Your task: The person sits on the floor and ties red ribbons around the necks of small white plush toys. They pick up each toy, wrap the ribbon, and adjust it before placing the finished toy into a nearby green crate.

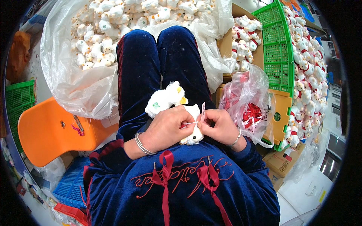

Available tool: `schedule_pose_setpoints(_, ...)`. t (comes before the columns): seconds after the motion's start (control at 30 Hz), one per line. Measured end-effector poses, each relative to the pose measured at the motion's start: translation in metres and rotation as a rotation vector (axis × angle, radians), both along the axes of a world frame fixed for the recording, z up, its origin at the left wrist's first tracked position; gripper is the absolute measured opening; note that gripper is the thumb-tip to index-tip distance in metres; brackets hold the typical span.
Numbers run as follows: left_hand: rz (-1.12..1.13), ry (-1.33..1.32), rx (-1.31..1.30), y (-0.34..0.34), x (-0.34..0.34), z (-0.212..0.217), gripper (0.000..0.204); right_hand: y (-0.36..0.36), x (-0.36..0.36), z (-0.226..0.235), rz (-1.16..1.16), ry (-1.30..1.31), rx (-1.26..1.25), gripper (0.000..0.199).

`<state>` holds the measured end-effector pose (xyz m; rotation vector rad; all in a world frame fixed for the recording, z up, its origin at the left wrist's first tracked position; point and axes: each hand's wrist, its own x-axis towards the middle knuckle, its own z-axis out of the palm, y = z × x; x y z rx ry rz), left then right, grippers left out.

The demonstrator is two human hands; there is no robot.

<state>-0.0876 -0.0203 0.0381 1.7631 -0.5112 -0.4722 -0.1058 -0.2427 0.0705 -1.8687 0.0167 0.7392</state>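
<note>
A white plush duck (193,138) lies in my lap with its head toward me, one black eye showing. A narrow ribbon (203,109), pale with small print on the strip that stands up, passes around its neck. My left hand (166,126) is closed in a pinch on one side of the ribbon, by the neck. On the other side, my right hand (220,126) pinches the ribbon between thumb and forefinger. Another white plush duck (160,101), with a green mark and orange-yellow parts, rests on my thighs just beyond my left hand.
Past my knees lies a large clear plastic bag (60,81) full of plush ducks. At right are a cardboard box (226,45) of them, a plastic bag of red ribbons (252,113), and a green crate (279,45) beside more red-ribboned plush toys. An orange chair (41,130) stands at left.
</note>
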Motion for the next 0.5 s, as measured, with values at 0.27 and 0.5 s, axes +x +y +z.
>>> schedule_pose_setpoints(0.27,0.005,-0.027,0.021,0.0,0.001,-0.001,0.009,0.004,-0.001,0.003,-0.045,-0.067,0.021,0.016)
schedule_pose_setpoints(0.5,0.027,-0.052,0.052,-0.002,-0.003,0.0,0.01,0.008,-0.003,0.007,0.06,-0.312,-0.123,0.013)
